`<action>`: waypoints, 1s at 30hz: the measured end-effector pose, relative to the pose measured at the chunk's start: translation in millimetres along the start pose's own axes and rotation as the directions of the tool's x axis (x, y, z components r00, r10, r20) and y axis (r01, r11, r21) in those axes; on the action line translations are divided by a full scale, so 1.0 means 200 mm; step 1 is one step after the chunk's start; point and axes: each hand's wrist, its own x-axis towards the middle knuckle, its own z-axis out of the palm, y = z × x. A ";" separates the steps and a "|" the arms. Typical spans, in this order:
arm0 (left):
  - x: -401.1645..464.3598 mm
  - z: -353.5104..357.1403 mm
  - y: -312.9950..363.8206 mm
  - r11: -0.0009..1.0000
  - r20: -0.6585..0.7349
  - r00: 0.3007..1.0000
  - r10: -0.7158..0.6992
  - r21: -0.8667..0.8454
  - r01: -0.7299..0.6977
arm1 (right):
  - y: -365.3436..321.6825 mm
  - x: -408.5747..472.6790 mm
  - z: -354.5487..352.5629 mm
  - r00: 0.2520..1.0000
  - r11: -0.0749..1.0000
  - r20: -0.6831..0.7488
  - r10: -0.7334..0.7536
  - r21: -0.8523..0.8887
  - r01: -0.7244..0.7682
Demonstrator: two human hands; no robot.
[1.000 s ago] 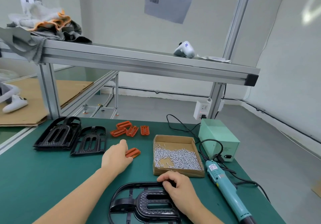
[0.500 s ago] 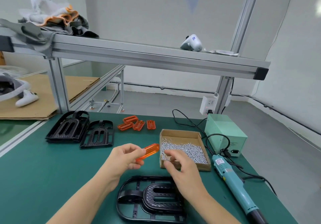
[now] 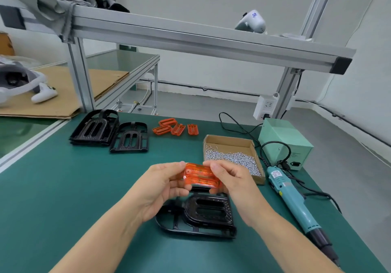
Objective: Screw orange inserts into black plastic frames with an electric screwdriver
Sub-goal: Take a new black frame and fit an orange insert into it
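An orange insert [image 3: 200, 176] is held in the air between both hands, just above a black plastic frame [image 3: 203, 215] lying on the green mat. My left hand [image 3: 160, 186] pinches its left end. My right hand [image 3: 230, 179] pinches its right end. The teal electric screwdriver [image 3: 296, 202] lies on the mat to the right, untouched. A cardboard box [image 3: 230, 141] of small silver screws [image 3: 230, 159] sits behind my right hand.
Several loose orange inserts [image 3: 175, 128] lie at the back of the mat. Two stacks of black frames [image 3: 110, 131] sit at the back left. A green power supply box [image 3: 283, 141] stands at the right with cables. An aluminium shelf beam [image 3: 190, 39] crosses overhead.
My left hand picked an orange insert off the mat and lifted it. My right hand left the black frame and now holds the insert's other end.
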 end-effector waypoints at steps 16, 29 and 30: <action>-0.11 -0.01 -0.09 0.995 0.043 0.999 0.024 -0.097 -0.020 | -0.04 -0.06 0.01 0.994 0.988 -0.092 -0.057 -0.150 0.043; -0.14 -0.02 -0.09 0.993 -0.001 0.999 0.047 -0.112 -0.047 | -0.09 -0.03 -0.03 0.956 0.957 0.160 0.246 0.113 -0.266; -0.14 -0.02 -0.09 0.992 -0.001 0.999 0.046 -0.113 -0.046 | -0.09 -0.03 -0.04 0.952 0.954 0.172 0.254 0.119 -0.276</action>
